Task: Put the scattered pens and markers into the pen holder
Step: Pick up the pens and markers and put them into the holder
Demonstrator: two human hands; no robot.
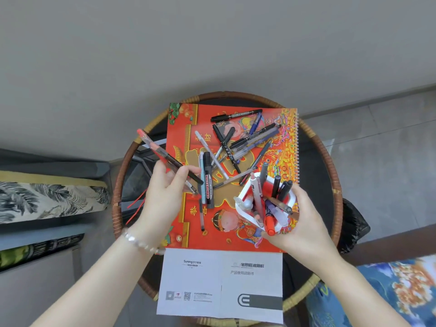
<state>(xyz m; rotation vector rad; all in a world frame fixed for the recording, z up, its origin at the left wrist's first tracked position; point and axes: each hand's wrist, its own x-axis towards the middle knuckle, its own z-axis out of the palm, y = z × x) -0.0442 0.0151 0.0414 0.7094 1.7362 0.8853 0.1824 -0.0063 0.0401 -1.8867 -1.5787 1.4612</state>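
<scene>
My right hand [304, 223] grips the white and red pen holder [246, 192], tilted toward me, with several pens and markers standing in it, an orange marker [269, 223] among them. My left hand [165, 194] holds a small bunch of pens [165, 155], red and black ones, pointing up and to the left, just left of the holder. Several pens and markers lie scattered on the red calendar [184, 128]: a black double marker [236, 114] at the top, a whiteboard marker [208, 182] in the middle, a crossed pile [250, 142] to the right.
The calendar rests on a round dark table with a woven rattan rim [330, 159]. A white instruction booklet [219, 282] lies at the near edge. Patterned cushions [47, 199] sit to the left, a blue floral fabric [389, 291] at the lower right.
</scene>
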